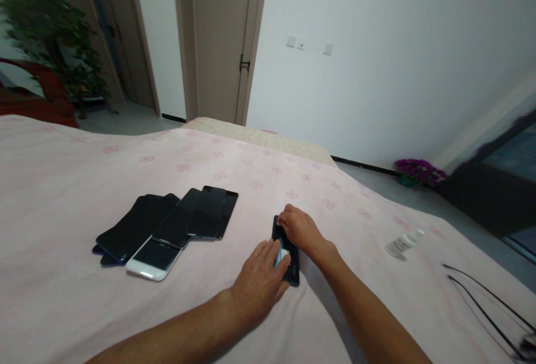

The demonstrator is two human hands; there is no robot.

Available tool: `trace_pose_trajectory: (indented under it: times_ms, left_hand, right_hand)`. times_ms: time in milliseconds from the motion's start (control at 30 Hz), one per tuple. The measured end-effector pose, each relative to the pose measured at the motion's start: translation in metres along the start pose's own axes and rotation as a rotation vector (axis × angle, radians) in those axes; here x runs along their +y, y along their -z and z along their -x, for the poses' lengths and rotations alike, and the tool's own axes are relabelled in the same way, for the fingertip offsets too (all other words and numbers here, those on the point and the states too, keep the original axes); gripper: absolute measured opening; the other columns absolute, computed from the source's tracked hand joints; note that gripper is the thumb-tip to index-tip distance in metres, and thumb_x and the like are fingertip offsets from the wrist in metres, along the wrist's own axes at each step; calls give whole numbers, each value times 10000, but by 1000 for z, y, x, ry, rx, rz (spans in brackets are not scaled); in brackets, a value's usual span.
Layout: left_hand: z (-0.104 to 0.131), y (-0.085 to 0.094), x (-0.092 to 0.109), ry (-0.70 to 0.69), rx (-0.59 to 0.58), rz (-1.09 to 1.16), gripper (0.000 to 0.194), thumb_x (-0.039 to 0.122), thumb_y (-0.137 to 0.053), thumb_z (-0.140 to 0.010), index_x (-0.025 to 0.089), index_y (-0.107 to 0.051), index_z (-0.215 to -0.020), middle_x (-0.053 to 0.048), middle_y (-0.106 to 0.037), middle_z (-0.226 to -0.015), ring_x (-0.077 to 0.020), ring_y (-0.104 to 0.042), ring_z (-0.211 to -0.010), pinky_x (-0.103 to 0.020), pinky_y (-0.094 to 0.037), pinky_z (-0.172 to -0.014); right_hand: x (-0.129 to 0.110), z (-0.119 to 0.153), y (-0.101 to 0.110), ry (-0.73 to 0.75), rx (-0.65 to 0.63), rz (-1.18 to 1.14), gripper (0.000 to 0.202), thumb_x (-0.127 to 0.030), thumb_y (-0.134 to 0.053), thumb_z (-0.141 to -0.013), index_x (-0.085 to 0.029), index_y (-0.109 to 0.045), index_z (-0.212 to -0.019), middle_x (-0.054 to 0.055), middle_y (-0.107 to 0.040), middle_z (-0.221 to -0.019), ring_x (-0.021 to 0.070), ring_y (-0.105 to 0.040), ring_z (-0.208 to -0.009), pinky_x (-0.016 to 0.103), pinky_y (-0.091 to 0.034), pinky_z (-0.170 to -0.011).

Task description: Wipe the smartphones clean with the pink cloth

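A dark phone lies on the pink flowered cloth under both hands. My left hand rests over its lower half with fingers spread, touching a small light-blue and white piece on the phone. At the phone's upper end is my right hand, its fingers pinched together; what lies between them is too small to name. To the left, several dark phones overlap in a spread pile, with a white-edged phone at the near side.
A small white bottle lies tilted on the cloth at the right. Farther right are thin black cords or straps. Beyond the cloth stand a door, a green plant and purple flowers.
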State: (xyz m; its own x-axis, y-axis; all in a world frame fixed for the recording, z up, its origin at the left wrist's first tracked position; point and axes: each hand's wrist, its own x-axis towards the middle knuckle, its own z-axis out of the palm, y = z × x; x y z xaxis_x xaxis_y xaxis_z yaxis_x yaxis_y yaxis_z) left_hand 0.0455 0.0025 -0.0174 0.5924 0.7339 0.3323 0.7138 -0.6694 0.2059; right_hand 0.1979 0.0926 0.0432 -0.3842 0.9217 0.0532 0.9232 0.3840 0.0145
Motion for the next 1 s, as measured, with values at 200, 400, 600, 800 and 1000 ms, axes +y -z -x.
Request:
trace_pose_trajectory:
  times_ms: [200, 400, 600, 800, 1000]
  left_hand:
    - [0, 1, 1, 12, -18, -6, 501, 381, -649, -868, 189, -543, -1318, -193, -500, -1432, -339, -483, -1318, -501, -375, -1114]
    - [-1, 1, 2, 12, -15, -16, 496, 377, -659, -864, 179, -555, -1307, -203, -504, -1427, -334, -481, -1322, -507, -376, -1115]
    - [-2, 2, 1, 6, -22, -7, 505, 369, -659, -865, 166, -552, -1314, -218, -499, -1427, -343, -478, -1323, -509, -370, -1119]
    - [0, 0, 0, 8, -19, 12, 507, 351, -665, -863, 176, -548, -1324, -215, -496, -1431, -339, -476, -1325, -512, -363, -1123]
    - [0, -2, 0, 19, 6, 41, 506, 305, -700, -835, 182, -562, -1306, -212, -502, -1425, -350, -490, -1311, -532, -373, -1114]
  right_hand:
    - [6, -13, -9, -54, 63, 27, 250, -183, -446, -970, -178, -693, -934, 77, -609, -993, 173, -587, -909, 245, -400, -752]
    - [3, -2, -11, -2, 72, -43, 247, -166, -444, -965, -176, -687, -923, 62, -604, -975, 147, -582, -867, 229, -398, -763]
    - [6, 0, -9, -15, 66, -59, 250, -169, -449, -962, -183, -695, -919, 60, -607, -967, 148, -591, -863, 230, -404, -755]
    - [7, -6, -9, -79, 97, -32, 225, -179, -476, -955, -167, -698, -918, 72, -616, -970, 169, -597, -890, 242, -410, -750]
    - [2, 14, -5, -5, 71, -125, 216, -138, -487, -938, -174, -698, -907, 53, -613, -950, 142, -599, -839, 224, -424, -755]
